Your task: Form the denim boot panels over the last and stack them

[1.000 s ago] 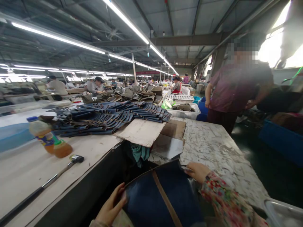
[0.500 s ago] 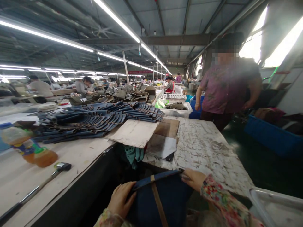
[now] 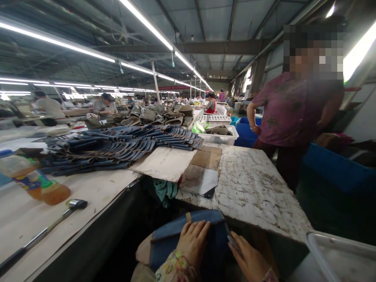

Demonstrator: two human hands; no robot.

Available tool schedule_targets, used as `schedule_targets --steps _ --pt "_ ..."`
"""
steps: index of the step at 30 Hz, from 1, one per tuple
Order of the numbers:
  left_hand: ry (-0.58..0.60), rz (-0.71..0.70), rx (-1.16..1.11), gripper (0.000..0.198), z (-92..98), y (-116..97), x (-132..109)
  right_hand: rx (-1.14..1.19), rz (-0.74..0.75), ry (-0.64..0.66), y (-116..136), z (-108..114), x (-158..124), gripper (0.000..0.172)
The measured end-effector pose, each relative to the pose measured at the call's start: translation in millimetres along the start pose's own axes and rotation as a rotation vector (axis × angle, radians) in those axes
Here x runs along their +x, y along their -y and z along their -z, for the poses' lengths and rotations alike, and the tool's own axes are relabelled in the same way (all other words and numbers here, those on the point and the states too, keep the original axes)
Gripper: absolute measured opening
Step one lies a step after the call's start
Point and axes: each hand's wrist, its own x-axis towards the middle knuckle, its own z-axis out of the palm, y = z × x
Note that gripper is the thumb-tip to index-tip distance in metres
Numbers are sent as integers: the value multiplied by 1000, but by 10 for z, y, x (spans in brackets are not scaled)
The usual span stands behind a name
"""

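Note:
A dark blue fabric piece (image 3: 167,232) with a tan strip lies low in front of me, below the tables' edges. My left hand (image 3: 192,241) rests on top of it, palm down, fingers stretched over the cloth. At its right edge my right hand (image 3: 249,254) is closed round a small grey tool (image 3: 234,243), whose blade-like end is by the fabric's side; the exact kind of tool cannot be made out. Many similar blue pieces (image 3: 102,147) lie overlapped in a long pile on the left table.
On the left table (image 3: 114,188) are a hammer (image 3: 76,204) and bottles of orange liquid (image 3: 55,192). Cardboard (image 3: 167,162) bridges towards the worn white table (image 3: 252,180). A tray (image 3: 337,250) is at lower right. A person (image 3: 290,105) stands beyond, near blue bins (image 3: 337,164).
My left hand has moved right, from the fabric's left edge onto its top. The fabric now lies flatter, and my right hand is lower. The standing person has shifted right.

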Motion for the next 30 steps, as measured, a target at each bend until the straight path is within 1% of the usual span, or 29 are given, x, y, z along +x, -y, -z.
schedule_targets --steps 2,5,7,9,11,14,19,23,24,28,30 --pt "-37 -24 59 44 -33 -9 -10 14 -22 -39 -10 -59 -73 47" --pt "-87 -65 135 43 -60 33 -67 33 -39 -102 3 -107 -113 47" --pt "-116 -72 164 41 -71 60 -118 46 -30 -99 7 -98 -108 46" --pt "-139 -33 185 37 -91 63 -166 59 -11 -74 -5 -69 -97 45" --pt "-147 40 197 35 -128 33 -195 72 4 -39 -29 -41 -93 43" --pt "-139 111 201 36 -216 -48 -169 91 1 -5 -72 -46 -105 44" --pt "-62 120 177 42 -360 -211 33 136 -46 9 -80 -99 -127 48" --pt "-2 107 126 48 -374 -369 159 183 -78 66 2 6 -119 51" --pt "2 93 115 49 -368 -403 174 191 -80 58 19 50 -109 51" --pt "5 23 91 51 -345 -479 201 172 -106 -89 13 221 -30 50" --pt "3 -6 92 50 -336 -486 212 126 -71 -107 -26 271 16 49"
